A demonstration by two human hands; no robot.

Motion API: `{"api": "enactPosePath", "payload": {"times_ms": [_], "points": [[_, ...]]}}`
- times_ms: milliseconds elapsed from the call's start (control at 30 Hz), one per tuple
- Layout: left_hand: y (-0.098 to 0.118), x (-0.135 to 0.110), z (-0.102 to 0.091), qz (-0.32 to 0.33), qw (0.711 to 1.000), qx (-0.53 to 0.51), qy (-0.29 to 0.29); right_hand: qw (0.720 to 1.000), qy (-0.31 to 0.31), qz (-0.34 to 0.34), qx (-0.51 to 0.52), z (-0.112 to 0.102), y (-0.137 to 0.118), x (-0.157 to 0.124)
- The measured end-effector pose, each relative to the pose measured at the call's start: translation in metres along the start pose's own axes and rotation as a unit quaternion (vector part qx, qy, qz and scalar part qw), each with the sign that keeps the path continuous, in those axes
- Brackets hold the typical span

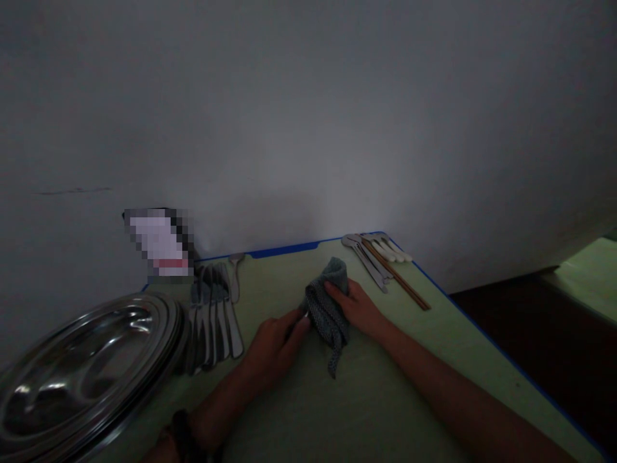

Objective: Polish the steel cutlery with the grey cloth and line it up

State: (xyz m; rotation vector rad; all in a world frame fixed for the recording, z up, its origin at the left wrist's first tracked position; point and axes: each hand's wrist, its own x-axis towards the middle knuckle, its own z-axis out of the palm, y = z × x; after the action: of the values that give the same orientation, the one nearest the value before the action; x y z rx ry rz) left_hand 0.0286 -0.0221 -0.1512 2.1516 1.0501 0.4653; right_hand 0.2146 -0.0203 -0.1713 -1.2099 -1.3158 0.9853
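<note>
Cloth in two hands, over the middle of a pale green table.
Nearest: stacked steel trays (101,363), the top one divided, its hollows showing only reflections. Left hand (282,337), thumb and fingers pinching a slim metal piece (306,315), probably a utensil, mostly covered. Right hand (359,307), thumb pressed on the grey cloth (329,302), other fingers hidden; cloth between the hands, one corner dangling. Hazards, as judged: a slack left pinch could let the metal piece slip if the cloth drags; a left-arm swing could knock the trays or the metal cutlery row (214,321). Farther: wooden chopsticks (400,280), metal spoons (369,262), white-handled utensils (393,251). Last: grey wall (299,116).
</note>
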Motion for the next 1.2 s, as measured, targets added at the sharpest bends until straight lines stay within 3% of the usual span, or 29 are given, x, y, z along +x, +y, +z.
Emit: {"api": "enactPosePath", "payload": {"times_ms": [133, 267, 500, 633, 833, 967, 1200], "points": [[0.003, -0.004, -0.007, 0.019, 0.987, -0.135, -0.082, 0.985, 0.020, 0.074, 0.153, -0.001, 0.002, 0.001], [0.006, -0.005, -0.011, 0.062, 0.985, -0.093, -0.135, 0.972, 0.028, 0.104, 0.210, -0.001, 0.003, 0.002], [0.006, -0.004, -0.003, 0.086, 0.989, 0.008, -0.120, 0.966, 0.017, 0.110, 0.233, -0.002, 0.004, 0.003], [0.002, -0.003, -0.002, 0.062, 0.992, -0.026, -0.109, 0.954, 0.053, 0.128, 0.266, -0.001, 0.004, 0.006], [0.000, 0.000, -0.004, -0.037, 0.985, -0.160, -0.058, 0.931, 0.109, 0.140, 0.320, -0.004, 0.008, 0.013], [-0.001, 0.000, -0.002, -0.050, 0.982, -0.178, -0.025, 0.935, 0.096, 0.137, 0.312, -0.005, 0.006, 0.014], [-0.003, 0.002, 0.001, -0.025, 0.989, -0.146, 0.014, 0.893, 0.113, 0.173, 0.399, -0.004, 0.001, 0.011]]}}
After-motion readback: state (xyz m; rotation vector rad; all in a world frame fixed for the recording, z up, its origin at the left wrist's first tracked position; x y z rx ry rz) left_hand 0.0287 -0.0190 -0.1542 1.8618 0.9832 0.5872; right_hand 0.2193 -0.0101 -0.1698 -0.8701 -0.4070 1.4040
